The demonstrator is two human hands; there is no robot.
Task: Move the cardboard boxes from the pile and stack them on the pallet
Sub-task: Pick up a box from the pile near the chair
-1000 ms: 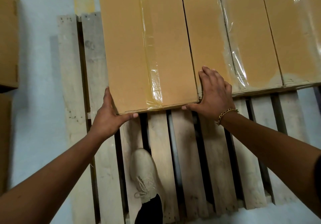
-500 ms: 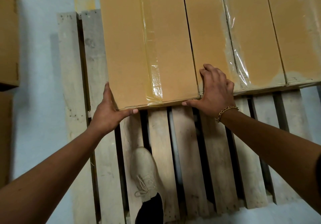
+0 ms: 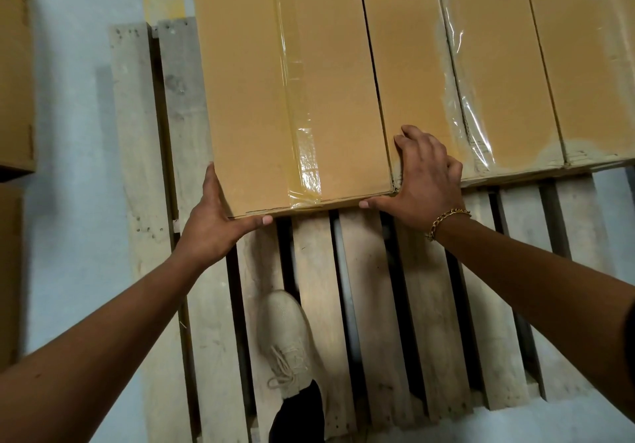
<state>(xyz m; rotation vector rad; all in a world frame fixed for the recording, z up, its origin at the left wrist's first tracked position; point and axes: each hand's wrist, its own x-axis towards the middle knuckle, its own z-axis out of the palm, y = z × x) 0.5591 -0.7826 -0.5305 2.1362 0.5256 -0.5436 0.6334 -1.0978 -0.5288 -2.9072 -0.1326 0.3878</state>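
A long tan cardboard box (image 3: 292, 98), sealed with clear tape, lies on the wooden pallet (image 3: 371, 288) at the left end of a row of similar boxes (image 3: 498, 81). My left hand (image 3: 216, 226) cups the box's near-left corner, with its fingers along the left side and its thumb along the near edge. At the near-right corner sits my right hand (image 3: 426, 178). Its thumb presses the near edge and its fingers rest on top of the neighbouring box. The far ends of the boxes are out of view.
My beige shoe (image 3: 288, 339) stands on the pallet's near slats, with dark gaps between the boards. More cardboard boxes (image 3: 13, 81) are stacked at the left edge. Pale blue floor (image 3: 68, 202) lies between them and the pallet.
Both hands have stayed at the box's near corners. The box has slid very slightly away from me along the pallet.
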